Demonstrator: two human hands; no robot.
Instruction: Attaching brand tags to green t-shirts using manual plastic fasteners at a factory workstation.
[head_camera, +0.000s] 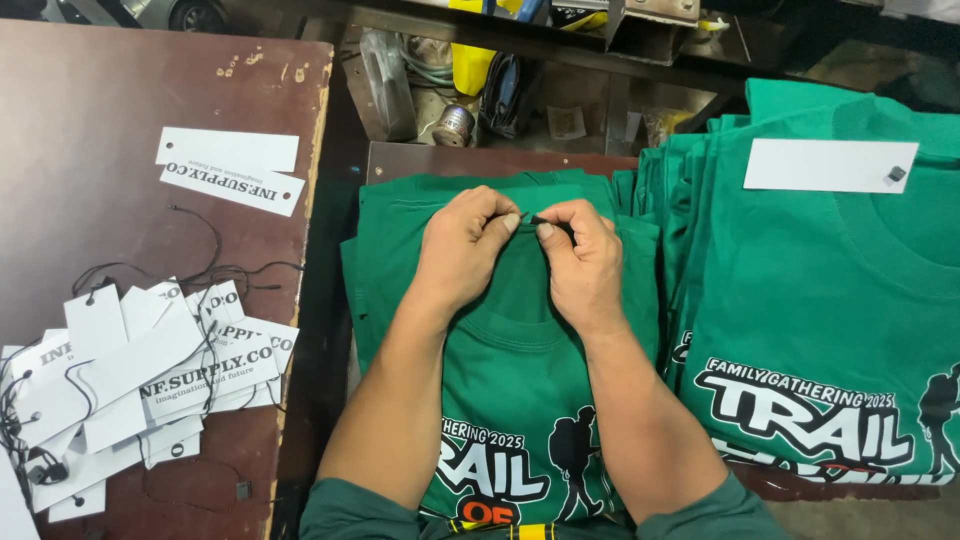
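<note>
Green cotton under both hands: the green T-shirt (520, 400) lies flat on top of its stack, collar pointing away from the person, print towards them. At the collar, the left hand (462, 250) and right hand (582, 262) meet, fingertips pinched narrow on a thin black string (532, 217) that runs sideways between them. Both hands are equally near; the string sits right in the pinch. Whatever is fastened to it is hidden under the right hand's fingers. Paper hang tags (130, 380) wait well apart on the brown table (80, 120) to the left.
</note>
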